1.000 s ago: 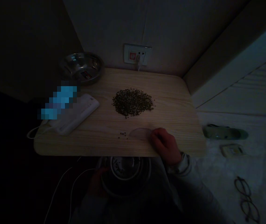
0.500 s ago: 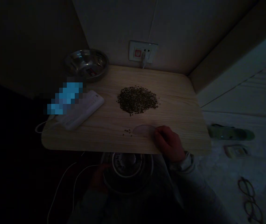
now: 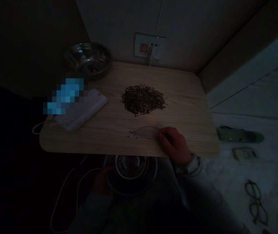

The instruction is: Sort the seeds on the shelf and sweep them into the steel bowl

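Observation:
My right hand (image 3: 174,144) is closed on a thin, see-through plastic piece (image 3: 146,131) with a curved edge, held low over the near part of the small wooden table (image 3: 187,107). By the piece's left end lie several loose dark grains (image 3: 132,134). Farther back a flat pile of dark grains (image 3: 142,100) is spread on the wood. Below the table's front edge, my left hand (image 3: 103,180) grips the left rim of a round bowl (image 3: 131,188). Inside that bowl sits a smaller pale-rimmed vessel (image 3: 130,175) with some dark specks.
A steel bowl (image 3: 87,60) stands at the back left corner. A white power bank-like block (image 3: 82,110) with a cable lies beside a blurred lit screen (image 3: 66,96). The wall has a socket (image 3: 150,46). Glasses (image 3: 256,201) and a green object (image 3: 240,135) lie at right.
The plastic piece in my right hand has slid slightly left, up to the loose grains. My left hand stays on the bowl. The whole view has shifted a little.

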The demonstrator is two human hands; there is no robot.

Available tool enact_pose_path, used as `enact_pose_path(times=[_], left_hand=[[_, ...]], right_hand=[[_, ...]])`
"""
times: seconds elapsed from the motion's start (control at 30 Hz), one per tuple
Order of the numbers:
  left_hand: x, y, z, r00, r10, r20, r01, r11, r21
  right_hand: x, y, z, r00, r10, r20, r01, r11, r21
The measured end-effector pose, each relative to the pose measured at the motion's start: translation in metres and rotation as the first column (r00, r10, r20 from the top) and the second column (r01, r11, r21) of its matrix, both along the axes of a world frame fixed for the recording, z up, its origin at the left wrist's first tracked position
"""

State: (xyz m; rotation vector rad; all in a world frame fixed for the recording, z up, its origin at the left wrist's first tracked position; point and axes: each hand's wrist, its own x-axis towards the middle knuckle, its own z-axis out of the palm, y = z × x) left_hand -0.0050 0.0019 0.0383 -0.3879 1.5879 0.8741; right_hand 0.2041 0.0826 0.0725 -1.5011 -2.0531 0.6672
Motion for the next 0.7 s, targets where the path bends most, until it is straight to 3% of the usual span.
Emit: enact_pose_path(times=[0.2, 0.47, 0.7], left_hand=[[0.004, 0.003, 0.006, 0.998, 0.021, 0.066, -0.02, 1.0, -0.016], [-0.004, -0.003, -0.008, 0.997, -0.006, 0.082, 0.007, 1.0, -0.011], [-0.001, 0.004, 0.006, 0.996, 0.033, 0.083, -0.032, 0.999, -0.007]], right_hand=[[0.0, 0.001, 0.0, 1.0, -0.003, 0.017, 0.003, 1.0, 0.0], [-0.004, -0.001, 0.002, 0.998, 0.045, 0.032, -0.046, 0.998, 0.035], [-0.013, -0.001, 0.004, 0.998, 0.064, 0.022, -0.065, 0.997, 0.038]])
